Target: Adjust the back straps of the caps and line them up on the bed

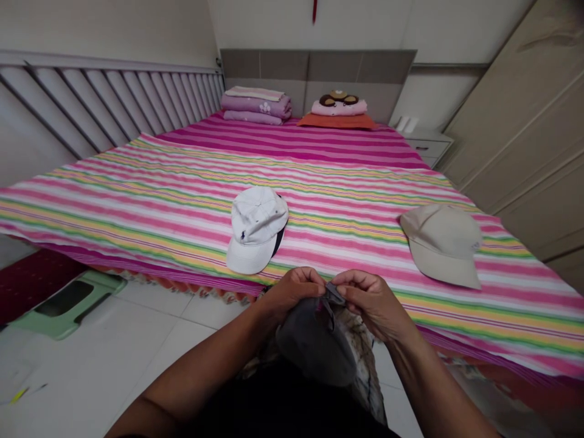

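Observation:
My left hand (294,292) and my right hand (369,298) are both closed, pinching the back strap of a dark grey cap (314,344) that I hold low in front of me, at the near edge of the bed. A white cap (255,228) with a small dark logo lies on the striped bedsheet (182,182) just beyond my hands. A beige cap (444,243) lies on the sheet to the right.
Folded purple bedding (258,104) and an orange pillow with a pink plush item (338,112) sit at the headboard. A green plastic stool (68,301) stands on the tiled floor at left. A nightstand (426,143) and wardrobe (524,134) are at right.

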`<state>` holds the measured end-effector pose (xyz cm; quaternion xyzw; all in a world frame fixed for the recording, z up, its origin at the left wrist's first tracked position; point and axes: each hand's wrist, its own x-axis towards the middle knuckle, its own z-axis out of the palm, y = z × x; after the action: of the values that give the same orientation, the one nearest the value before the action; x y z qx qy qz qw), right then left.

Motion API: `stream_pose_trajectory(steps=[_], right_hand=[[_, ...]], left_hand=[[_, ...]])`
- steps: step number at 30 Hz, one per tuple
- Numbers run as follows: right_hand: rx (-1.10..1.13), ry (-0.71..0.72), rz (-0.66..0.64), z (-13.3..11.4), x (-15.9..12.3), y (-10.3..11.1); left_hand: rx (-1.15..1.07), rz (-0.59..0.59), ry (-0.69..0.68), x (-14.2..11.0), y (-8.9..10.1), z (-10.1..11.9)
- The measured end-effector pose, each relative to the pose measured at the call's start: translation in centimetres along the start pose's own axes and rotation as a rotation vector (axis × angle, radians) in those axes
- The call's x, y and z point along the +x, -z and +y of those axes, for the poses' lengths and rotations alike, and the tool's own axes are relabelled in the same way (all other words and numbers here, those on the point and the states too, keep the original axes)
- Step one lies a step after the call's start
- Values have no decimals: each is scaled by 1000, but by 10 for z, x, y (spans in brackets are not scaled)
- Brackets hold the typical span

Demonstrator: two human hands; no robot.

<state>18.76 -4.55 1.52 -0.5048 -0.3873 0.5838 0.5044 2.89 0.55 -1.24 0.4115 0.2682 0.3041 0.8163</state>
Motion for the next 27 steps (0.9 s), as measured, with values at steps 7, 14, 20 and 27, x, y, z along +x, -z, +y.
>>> stream_pose_trajectory(steps=[7, 14, 20, 27], right_hand=[[-111, 70, 15, -1, -1, 3], [-219, 108, 27, -7, -4, 0], [-327, 131, -39, -11, -5, 2], [-277, 64, -204, -13, -4, 5]], left_hand=[[-16, 35, 37, -1, -2, 1], [-24, 44, 66, -1, -1, 2], [-29, 45, 78, 0, -2, 2], [-56, -6, 86, 0, 1, 0]])
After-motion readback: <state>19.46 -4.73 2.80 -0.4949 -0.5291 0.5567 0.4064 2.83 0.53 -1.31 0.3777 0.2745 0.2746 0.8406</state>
